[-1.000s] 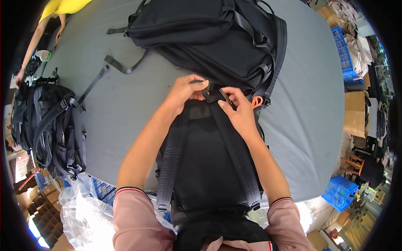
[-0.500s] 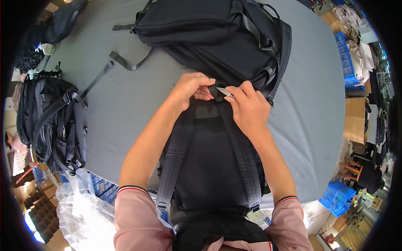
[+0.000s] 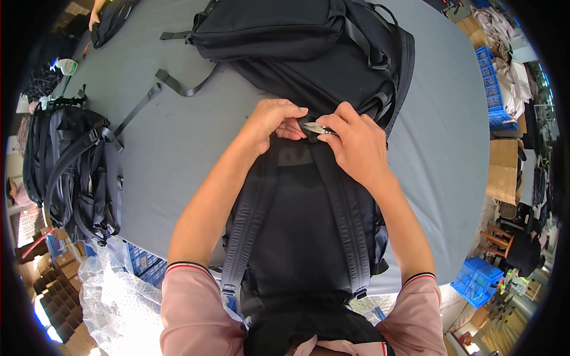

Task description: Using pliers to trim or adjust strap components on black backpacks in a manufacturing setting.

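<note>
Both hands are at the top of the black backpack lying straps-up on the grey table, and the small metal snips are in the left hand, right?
Not quite. The head view shows the small metal snips in the right hand, not the left hand. The rest holds: both hands are at the top of the black backpack, which lies straps-up on the grey table.

The place looked like a bag workshop or packing floor. A broad grey work table [image 3: 178, 148] carried several dark backpacks [image 3: 71, 172], one of them a big black backpack [image 3: 309, 41] at its far side. Around it stood blue plastic crates [image 3: 493, 77], cardboard boxes [image 3: 504, 172], heaps of clear plastic wrapping [image 3: 119, 291] and a spray bottle [image 3: 65, 65].
</note>
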{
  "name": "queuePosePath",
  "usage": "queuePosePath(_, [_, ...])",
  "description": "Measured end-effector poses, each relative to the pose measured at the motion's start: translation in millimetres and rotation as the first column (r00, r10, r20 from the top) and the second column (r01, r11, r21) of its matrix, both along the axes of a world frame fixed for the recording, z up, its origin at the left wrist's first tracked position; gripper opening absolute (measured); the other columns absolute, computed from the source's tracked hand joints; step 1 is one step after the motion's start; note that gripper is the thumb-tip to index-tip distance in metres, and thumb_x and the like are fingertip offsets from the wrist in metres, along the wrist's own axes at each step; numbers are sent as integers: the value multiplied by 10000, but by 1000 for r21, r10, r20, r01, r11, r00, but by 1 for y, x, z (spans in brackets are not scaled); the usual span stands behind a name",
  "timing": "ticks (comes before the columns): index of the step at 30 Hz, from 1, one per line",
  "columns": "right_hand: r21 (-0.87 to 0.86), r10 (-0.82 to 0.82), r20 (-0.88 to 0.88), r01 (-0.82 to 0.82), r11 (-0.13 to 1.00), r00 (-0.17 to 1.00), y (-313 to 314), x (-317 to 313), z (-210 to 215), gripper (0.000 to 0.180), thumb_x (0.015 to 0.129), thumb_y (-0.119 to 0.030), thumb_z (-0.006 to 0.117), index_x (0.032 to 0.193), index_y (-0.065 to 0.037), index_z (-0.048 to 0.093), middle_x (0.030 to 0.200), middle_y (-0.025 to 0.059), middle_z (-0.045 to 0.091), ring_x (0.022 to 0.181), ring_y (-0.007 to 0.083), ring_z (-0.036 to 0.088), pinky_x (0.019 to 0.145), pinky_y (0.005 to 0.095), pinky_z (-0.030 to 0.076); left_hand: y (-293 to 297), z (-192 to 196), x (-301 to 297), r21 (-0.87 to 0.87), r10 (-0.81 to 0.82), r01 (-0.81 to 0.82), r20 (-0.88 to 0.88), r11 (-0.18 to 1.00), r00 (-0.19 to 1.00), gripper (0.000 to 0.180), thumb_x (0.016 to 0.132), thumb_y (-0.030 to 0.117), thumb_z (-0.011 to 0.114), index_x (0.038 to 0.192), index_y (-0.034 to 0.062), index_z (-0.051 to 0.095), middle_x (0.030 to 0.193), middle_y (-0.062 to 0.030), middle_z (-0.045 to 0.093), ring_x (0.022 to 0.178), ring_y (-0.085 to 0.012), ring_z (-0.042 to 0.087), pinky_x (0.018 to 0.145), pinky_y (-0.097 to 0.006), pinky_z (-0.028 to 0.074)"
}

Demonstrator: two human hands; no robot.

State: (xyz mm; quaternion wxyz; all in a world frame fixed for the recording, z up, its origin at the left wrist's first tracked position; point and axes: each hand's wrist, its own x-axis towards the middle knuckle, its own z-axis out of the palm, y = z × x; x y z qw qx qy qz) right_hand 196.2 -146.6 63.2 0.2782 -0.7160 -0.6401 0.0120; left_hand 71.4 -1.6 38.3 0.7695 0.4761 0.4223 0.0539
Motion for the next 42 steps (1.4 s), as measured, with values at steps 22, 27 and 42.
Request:
queuePosePath(22, [-88,144,277,-125,988,950,3,10,23,257,676,-90,725,908,-83,616,804,9,497,688,197,545,588,327,401,3,1,0,-32,-28,29,22,999,999,209,790,196,681,769,11,587,673,-91,607,626,-206,652,602,-269,537])
queuePosePath(27, [-230,-219,-913,8,973,343,3,9,0,239,725,-89,721,929,-41,605,727,-33,471,616,80,486,573,244,393,4,4,2,-96,-33,38,53,995,998,251,793,224,687,837,-13,617,739,-127,638,662,-215,657,633,-274,543])
queuePosePath(42, [-183,-155,-489,72,980,859,48,-6,-38,233,750,-131,699,970,-75,645,715,51,583,638,158,537,624,299,443,-31,-46,-44,416,193,-175,-2,892,981,253,826,-34,536,1077,-40,567,1049,-125,619,974,-183,576,875,-279,436])
